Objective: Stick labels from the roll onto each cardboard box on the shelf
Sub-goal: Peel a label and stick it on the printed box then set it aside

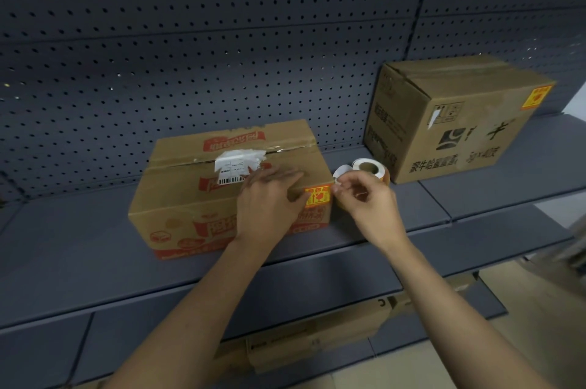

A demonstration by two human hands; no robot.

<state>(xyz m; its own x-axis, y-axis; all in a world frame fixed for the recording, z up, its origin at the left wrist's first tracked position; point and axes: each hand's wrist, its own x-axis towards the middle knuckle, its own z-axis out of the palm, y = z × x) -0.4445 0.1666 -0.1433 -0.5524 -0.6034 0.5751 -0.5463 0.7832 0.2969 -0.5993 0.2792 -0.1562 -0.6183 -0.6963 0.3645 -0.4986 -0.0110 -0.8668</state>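
A cardboard box with red print (190, 198) sits on the grey shelf (79, 246). A yellow and red label (318, 196) is stuck at the box's front upper right corner. My left hand (269, 201) rests flat over the box's top front edge, with its thumb on the label. My right hand (369, 201) is just right of that corner and pinches the white backing strip (340, 173) that runs from the label roll (371, 168). The roll stands on the shelf between the two boxes. A taller brown box (450, 122) at the right carries its own yellow label (537, 98).
A dark perforated back panel (222, 40) rises behind the shelf. Another cardboard box (317, 338) lies on the level below. The shelf's front edge runs under my forearms, and bare shelf shows left of the printed box.
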